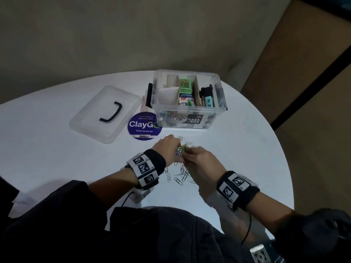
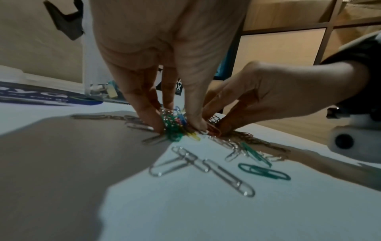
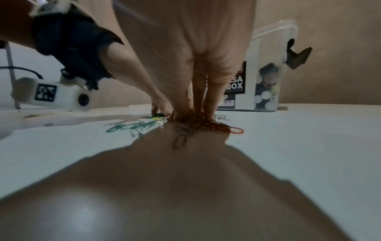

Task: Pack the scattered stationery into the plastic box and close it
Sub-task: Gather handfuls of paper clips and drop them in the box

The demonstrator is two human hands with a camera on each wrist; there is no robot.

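A heap of coloured and silver paper clips (image 1: 182,150) lies on the white table in front of the clear plastic box (image 1: 218,114). The box stands open and holds stationery in compartments. My left hand (image 2: 175,124) pinches a bunch of green, blue and yellow clips (image 2: 173,132) between fingers and thumb, against the tabletop. Beside it, my right hand (image 3: 191,116) presses down with curled fingers on a clump of red and silver clips (image 3: 206,125). More loose clips (image 2: 206,166) lie nearer me. The fingertips of both hands nearly touch.
The box's clear lid (image 1: 91,118) with a black handle lies flat to the left of the box. A round blue ClayGo sticker (image 1: 141,125) sits between lid and box. The round table's edge (image 1: 281,149) curves away on the right.
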